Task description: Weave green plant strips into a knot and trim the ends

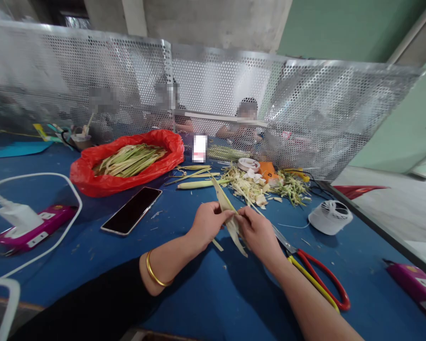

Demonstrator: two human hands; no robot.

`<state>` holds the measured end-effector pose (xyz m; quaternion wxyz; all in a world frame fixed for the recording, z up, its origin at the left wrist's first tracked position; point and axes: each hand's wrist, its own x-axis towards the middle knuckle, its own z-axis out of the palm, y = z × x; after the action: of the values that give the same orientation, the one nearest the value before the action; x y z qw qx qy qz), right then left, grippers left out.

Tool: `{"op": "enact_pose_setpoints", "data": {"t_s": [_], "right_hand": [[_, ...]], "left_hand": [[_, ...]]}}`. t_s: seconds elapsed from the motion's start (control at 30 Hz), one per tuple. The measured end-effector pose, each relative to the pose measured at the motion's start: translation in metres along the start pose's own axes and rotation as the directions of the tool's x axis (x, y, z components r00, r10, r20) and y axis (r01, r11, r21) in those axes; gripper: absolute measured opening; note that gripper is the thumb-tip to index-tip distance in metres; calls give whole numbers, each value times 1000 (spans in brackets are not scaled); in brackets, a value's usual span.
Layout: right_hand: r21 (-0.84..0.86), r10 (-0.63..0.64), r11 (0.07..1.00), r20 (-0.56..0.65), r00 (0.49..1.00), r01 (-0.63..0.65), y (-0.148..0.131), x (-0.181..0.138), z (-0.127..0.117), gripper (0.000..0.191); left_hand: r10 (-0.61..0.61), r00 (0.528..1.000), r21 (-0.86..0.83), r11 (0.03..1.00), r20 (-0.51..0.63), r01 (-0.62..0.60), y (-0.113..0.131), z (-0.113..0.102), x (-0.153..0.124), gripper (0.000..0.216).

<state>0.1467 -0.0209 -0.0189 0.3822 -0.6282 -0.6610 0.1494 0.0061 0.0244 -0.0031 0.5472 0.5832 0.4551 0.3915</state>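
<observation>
Above the middle of the blue table [199, 293], my left hand [208, 221] and my right hand [257, 232] meet at a pale, dry-looking leaf strip [223, 199], perhaps husk. Both hands are closed, pinching it between thumb and fingers, and its lower end hangs below them. Scissors [317, 279] with one red and one yellow handle lie by my right forearm, their blades partly hidden behind the right hand. Beyond the hands are several leaf stalks [199, 183] and a heap of leaf scraps [248, 184].
A red plastic bag [128, 184] of long leaves stands back left, near a phone [131, 210]. Power strips [39, 229] lie at both sides, a white cable on the left. A thread spool [330, 218] sits right. A perforated metal screen [220, 85] closes the back, people behind it.
</observation>
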Motion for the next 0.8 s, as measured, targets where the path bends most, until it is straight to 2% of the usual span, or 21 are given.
{"op": "enact_pose_setpoints", "data": {"t_s": [0.13, 0.23, 0.37, 0.63, 0.8], "right_hand": [[-1, 48, 999, -58, 997, -48, 4, 3, -1, 25], [68, 27, 997, -3, 1000, -27, 2, 3, -1, 25], [32, 10, 999, 73, 997, -12, -3, 2, -2, 21], [-53, 17, 998, -3, 1000, -17, 1, 6, -15, 24], [68, 21, 997, 67, 998, -25, 0, 6, -12, 18]], "left_hand": [[-54, 998, -59, 997, 19, 55, 4, 1, -3, 10], [-30, 999, -75, 997, 19, 32, 4, 1, -3, 11], [-3, 1000, -76, 997, -11, 2, 3, -3, 0, 10], [-52, 998, -97, 994, -40, 48, 6, -12, 7, 11], [-47, 998, -104, 994, -34, 43, 4, -12, 9, 11]]}}
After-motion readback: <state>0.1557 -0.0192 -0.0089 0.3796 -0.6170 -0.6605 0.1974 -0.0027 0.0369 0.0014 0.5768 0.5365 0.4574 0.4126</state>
